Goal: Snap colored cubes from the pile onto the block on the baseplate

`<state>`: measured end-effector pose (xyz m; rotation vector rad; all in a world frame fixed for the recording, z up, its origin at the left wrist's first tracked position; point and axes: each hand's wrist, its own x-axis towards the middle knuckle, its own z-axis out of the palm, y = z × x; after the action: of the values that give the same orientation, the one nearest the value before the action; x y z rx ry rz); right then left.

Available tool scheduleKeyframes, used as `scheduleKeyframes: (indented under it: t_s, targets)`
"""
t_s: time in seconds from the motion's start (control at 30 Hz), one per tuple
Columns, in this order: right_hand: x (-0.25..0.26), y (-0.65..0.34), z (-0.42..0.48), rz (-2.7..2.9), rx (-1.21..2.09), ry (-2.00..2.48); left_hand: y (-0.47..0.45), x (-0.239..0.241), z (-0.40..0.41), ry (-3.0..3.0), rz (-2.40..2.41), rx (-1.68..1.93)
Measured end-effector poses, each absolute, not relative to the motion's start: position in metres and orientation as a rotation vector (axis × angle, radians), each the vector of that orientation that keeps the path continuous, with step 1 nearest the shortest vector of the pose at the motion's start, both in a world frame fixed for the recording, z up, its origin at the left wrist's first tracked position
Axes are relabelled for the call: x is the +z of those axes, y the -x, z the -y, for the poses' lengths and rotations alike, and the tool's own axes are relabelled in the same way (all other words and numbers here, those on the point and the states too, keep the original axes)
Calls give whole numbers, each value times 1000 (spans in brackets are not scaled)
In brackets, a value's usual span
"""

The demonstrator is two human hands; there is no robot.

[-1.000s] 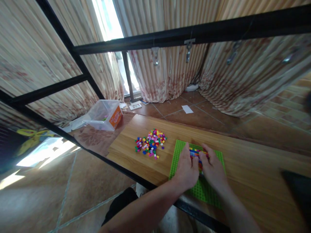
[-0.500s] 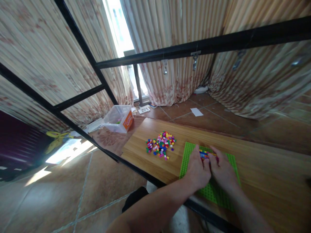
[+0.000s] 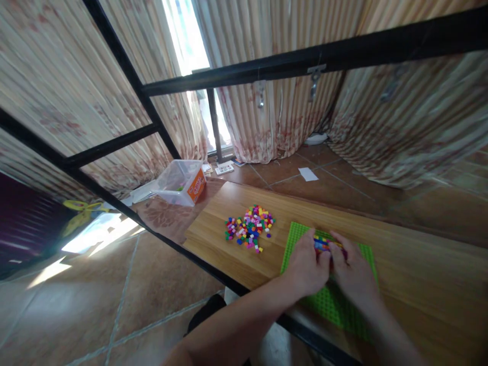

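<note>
A bright green studded baseplate (image 3: 296,237) lies on a wooden tabletop (image 3: 400,264). Both my hands rest on it. My left hand (image 3: 307,267) lies on the plate's left part, fingers curled toward a small cluster of coloured bricks (image 3: 322,244) stuck on the plate. My right hand (image 3: 353,274) lies beside it, fingers bent over the same cluster. Whether either hand pinches a brick is hidden by the fingers. A loose heap of small multicoloured bricks (image 3: 249,227) lies on the wood to the left of the plate.
A black metal frame (image 3: 244,81) crosses above and left of the table. A clear plastic box with an orange label (image 3: 181,182) sits on a patterned cloth at the far left. Curtains hang behind. A paper scrap (image 3: 308,174) lies on the tiled floor.
The view has swung a little, so everything shifted right and down in the picture. Both hands stay on the baseplate at the brick cluster, with only slight finger movement.
</note>
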<state>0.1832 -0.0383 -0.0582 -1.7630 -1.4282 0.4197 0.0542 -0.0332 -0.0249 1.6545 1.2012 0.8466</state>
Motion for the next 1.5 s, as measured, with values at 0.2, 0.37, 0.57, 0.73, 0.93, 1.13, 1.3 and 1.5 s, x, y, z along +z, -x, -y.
scheduleKeyframes:
  t_s: [0.2,0.37,0.57,0.73,0.93,1.13,1.3,1.5]
  targets:
    - [-51,-184,38,1397,479,1855,-19,-15,3,-1755,-1243,811]
    - [-48,-185,39,1381,501,1891,49,-8,-35,-1872,-1586,796]
    - [-49,-186,39,1397,482,1899,108,0,-55,-1851,-1945,677]
    - [-48,-187,39,1408,484,1918,102,-6,-54,-2019,-1899,501]
    - [-45,-184,39,1404,508,1928,96,-12,-56,-2063,-1912,435]
    - [-43,-180,39,1391,483,1886,96,-10,-57,-2059,-1842,514]
    - [-40,-176,39,1371,484,1860,92,-4,-58,-2059,-1762,608]
    - [-41,-176,39,1365,505,1834,100,-7,-59,-2077,-1838,423]
